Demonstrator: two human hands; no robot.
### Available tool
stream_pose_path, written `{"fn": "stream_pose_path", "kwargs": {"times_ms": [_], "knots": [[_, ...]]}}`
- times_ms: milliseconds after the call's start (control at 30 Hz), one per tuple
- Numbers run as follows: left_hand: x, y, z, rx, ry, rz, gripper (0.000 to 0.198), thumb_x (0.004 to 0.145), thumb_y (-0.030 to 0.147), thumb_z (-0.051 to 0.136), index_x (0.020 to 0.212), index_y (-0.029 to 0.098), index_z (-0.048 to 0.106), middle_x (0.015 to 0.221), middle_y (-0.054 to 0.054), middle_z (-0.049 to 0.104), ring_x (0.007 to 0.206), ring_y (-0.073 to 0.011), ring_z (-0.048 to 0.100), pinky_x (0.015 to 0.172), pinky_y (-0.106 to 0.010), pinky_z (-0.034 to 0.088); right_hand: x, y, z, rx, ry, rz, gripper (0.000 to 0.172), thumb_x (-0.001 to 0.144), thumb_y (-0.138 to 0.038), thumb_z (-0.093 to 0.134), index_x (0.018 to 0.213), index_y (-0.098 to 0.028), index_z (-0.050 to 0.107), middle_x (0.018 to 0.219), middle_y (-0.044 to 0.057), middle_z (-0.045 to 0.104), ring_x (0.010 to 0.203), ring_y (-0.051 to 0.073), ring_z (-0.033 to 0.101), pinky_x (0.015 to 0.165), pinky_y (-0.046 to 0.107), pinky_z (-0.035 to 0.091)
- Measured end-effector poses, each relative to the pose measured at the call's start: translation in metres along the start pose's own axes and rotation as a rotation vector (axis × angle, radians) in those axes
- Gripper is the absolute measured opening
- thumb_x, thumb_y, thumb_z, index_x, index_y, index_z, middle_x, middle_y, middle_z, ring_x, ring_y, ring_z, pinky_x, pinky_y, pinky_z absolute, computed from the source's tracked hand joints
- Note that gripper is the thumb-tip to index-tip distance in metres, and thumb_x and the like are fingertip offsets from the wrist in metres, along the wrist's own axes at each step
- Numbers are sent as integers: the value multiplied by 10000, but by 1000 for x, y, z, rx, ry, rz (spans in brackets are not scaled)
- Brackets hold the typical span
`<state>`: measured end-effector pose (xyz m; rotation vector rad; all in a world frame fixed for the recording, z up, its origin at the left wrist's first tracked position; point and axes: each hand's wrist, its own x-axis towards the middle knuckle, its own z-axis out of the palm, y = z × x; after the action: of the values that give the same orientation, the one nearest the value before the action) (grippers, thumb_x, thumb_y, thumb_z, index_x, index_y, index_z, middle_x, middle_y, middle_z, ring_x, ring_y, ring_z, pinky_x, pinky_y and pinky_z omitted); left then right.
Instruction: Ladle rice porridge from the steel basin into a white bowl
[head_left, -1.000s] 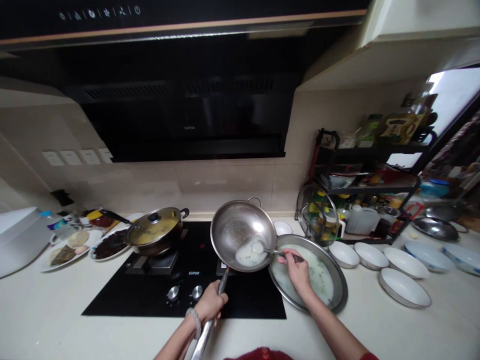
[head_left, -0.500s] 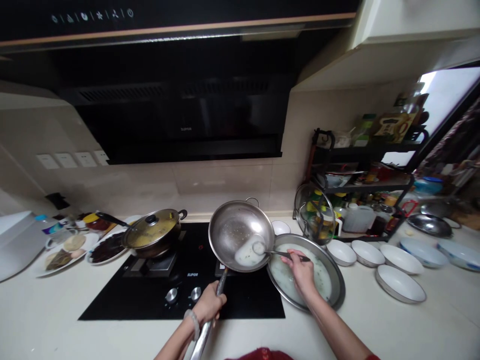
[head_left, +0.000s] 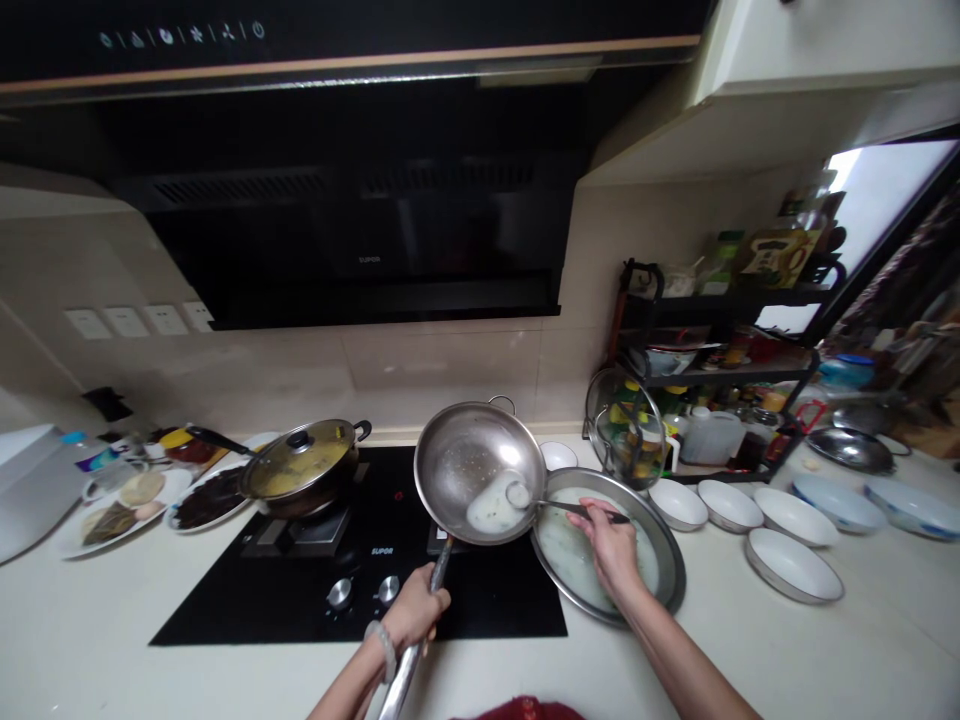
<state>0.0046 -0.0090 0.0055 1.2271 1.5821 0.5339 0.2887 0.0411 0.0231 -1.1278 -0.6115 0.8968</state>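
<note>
The left forearm comes up from the bottom edge, and the left hand (head_left: 420,606) lies knuckles up with its grip wrapped round the handle of the pan (head_left: 465,455); a pale bracelet (head_left: 381,650) circles that wrist. The right forearm slants in from the lower right, and the right hand (head_left: 611,545) has its grip pinched on the handle of the ladle (head_left: 555,506), above the basin (head_left: 679,575).

The pan is over the right part of the stove (head_left: 247,610), just beside the basin. Its long handle runs toward the person and a little left, while a small loop stands at the far rim. It tips to the near right, where cloudy liquid (head_left: 487,512) pools inside. The ladle lies roughly crosswise, its scoop pointing left into the pan at that liquid, its handle crossing the rim to the right.

The stove is set in a pale desk (head_left: 247,690). On its left part sits a lidded pot (head_left: 304,470), with plates of food farther left. Bowls (head_left: 795,566) stand right of the basin, before a rack (head_left: 727,376) of bottles and jars. A black hood (head_left: 367,210) hangs above, against a beige wall (head_left: 442,370).
</note>
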Motion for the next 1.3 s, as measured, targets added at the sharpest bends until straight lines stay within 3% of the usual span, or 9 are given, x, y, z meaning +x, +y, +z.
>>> {"fn": "stream_pose_path", "kwargs": {"times_ms": [533, 800, 1000, 1167, 1300], "knots": [[3, -4, 1, 16, -7, 5, 164, 693, 105, 464, 729, 213, 347, 420, 104, 356, 287, -76, 374, 302, -174, 284, -6, -19, -24, 97, 69, 49, 246, 534, -326, 744, 659, -157, 616, 735, 42, 645, 543, 219, 646, 639, 347, 564], [-1, 2, 0, 29, -8, -19, 145, 709, 99, 429, 748, 214, 349, 428, 103, 342, 302, -90, 377, 303, -195, 314, -7, -31, -52, 76, 97, 41, 248, 527, -313, 772, 653, -150, 635, 750, 63, 658, 586, 238, 661, 651, 350, 574], [1, 0, 0, 17, -8, -2, 153, 709, 97, 449, 733, 213, 353, 423, 99, 370, 299, -86, 389, 294, -176, 281, -4, -32, -80, 83, 195, 9, 293, 470, -304, 790, 639, -138, 618, 726, 31, 657, 546, 210, 651, 632, 331, 572], [0, 0, 0, -3, -12, -2, 165, 709, 85, 443, 736, 215, 346, 399, 114, 347, 271, -77, 364, 282, -166, 250, -4, -32, -102, -117, 226, 13, 319, 520, -366, 721, 731, -151, 616, 704, 43, 672, 581, 223, 661, 615, 312, 556], [-1, 2, 0, 10, -17, -5, 170, 712, 83, 443, 730, 218, 341, 389, 116, 337, 266, -77, 357, 286, -169, 255, -11, -28, -114, -415, 121, -47, 367, 630, -456, 618, 841, -156, 624, 618, 68, 667, 647, 249, 672, 676, 330, 542]]}}
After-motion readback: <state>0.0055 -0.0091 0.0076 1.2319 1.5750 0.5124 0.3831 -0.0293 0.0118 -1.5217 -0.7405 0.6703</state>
